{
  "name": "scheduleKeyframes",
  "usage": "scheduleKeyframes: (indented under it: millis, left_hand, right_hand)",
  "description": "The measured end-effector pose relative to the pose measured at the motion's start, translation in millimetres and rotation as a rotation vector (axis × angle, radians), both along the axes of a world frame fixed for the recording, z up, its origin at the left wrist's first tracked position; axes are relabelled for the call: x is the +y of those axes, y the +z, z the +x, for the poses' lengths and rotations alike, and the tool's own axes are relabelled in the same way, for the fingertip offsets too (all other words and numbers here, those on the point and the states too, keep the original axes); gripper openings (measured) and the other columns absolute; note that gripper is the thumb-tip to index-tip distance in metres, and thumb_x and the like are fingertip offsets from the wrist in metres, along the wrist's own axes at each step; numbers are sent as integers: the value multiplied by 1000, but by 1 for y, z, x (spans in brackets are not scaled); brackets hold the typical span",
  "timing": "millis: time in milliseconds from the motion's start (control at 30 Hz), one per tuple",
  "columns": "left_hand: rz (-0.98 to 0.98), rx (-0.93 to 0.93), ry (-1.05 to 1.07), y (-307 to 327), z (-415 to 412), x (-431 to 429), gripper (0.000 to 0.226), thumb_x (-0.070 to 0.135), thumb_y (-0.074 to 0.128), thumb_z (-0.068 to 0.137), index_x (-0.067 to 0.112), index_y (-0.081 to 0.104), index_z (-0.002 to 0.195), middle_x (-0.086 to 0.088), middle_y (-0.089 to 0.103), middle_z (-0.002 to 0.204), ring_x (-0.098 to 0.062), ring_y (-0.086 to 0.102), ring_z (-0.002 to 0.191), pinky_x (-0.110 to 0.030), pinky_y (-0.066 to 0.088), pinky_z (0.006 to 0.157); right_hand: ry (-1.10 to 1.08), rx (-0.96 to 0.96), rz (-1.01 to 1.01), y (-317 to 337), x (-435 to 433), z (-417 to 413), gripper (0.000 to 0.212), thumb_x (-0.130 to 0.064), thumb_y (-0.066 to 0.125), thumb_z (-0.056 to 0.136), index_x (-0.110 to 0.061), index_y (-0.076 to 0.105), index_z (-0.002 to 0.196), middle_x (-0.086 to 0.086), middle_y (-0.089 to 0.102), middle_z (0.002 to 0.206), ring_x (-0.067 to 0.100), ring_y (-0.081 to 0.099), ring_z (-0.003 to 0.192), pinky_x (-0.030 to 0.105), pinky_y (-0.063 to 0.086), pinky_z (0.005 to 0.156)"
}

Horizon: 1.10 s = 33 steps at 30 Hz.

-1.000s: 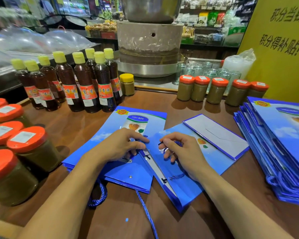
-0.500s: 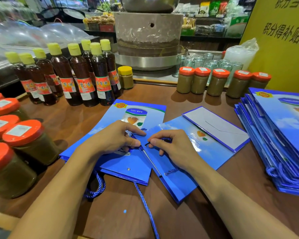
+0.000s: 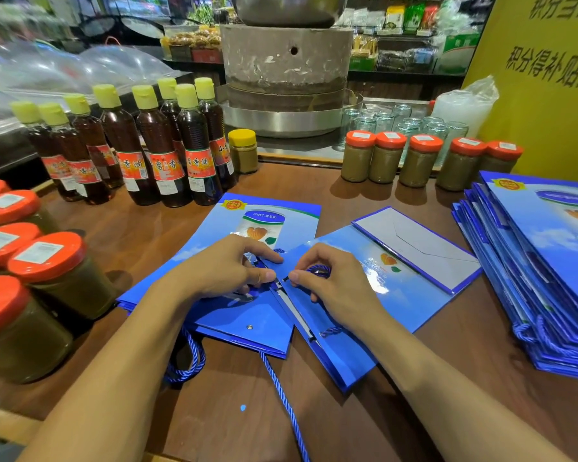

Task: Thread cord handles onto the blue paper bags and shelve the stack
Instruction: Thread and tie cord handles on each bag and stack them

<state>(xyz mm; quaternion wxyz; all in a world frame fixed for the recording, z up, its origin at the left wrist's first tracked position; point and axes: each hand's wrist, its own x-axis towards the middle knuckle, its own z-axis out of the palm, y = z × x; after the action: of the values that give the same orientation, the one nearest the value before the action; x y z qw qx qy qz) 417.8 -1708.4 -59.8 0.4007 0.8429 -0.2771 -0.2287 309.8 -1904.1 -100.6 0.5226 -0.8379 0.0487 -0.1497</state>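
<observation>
- A flat, glossy blue paper bag lies on the brown wooden tabletop, its open top edge pointing at the person and its folded grey base flap turned up at the far end.
- The right hand rests on that bag; its thumb and forefinger are pinched narrowly at the top edge, and a loop of twisted blue cord curls under the fingers. Whether the pinch has the cord's tip cannot be told.
- The left hand presses down just beside it, thumb tip nearly touching the right thumb, fingers curled small; what it grips is hidden.
- Under the left hand lies a second flat blue paper bag with a metal eyelet showing near its near edge, touching the first bag.
- A long blue cord tail trails from these bags across the wood toward the person, and another blue cord loop lies below the left wrist.
- A tall stack of blue paper bags sits well to the right.
- Dark oil bottles with yellow caps stand at the back left, and red-lidded jars stand in a row at the back right.
</observation>
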Motion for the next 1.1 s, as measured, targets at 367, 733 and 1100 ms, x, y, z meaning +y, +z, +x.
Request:
scheduleKeyframes:
  millis: [367,733,1100]
  left_hand:
    - [-6,-159,64,-2,-8,-11,21,35,75,93,26,67,110,-3,67,93,-17,65,60,-44,59,58]
    - [-5,-247,1,0,-5,-10,9,40,82,84,33,77,84,12,61,126,-11,66,94,-49,63,64]
    - [3,-231,-68,-1,-7,-12,7,33,85,83,28,82,79,16,65,116,7,55,112,-20,43,80]
  right_hand:
    - [88,106,-26,6,-6,-9,27,-45,89,75,-34,75,95,5,73,85,28,64,75,44,56,75]
    - [-10,25,49,4,-9,-14,9,-17,76,92,-19,82,98,-15,76,91,-2,69,89,8,49,75]
    - [14,28,29,2,-7,-15,13,-24,75,93,-26,83,103,-17,77,90,4,70,89,14,51,71]
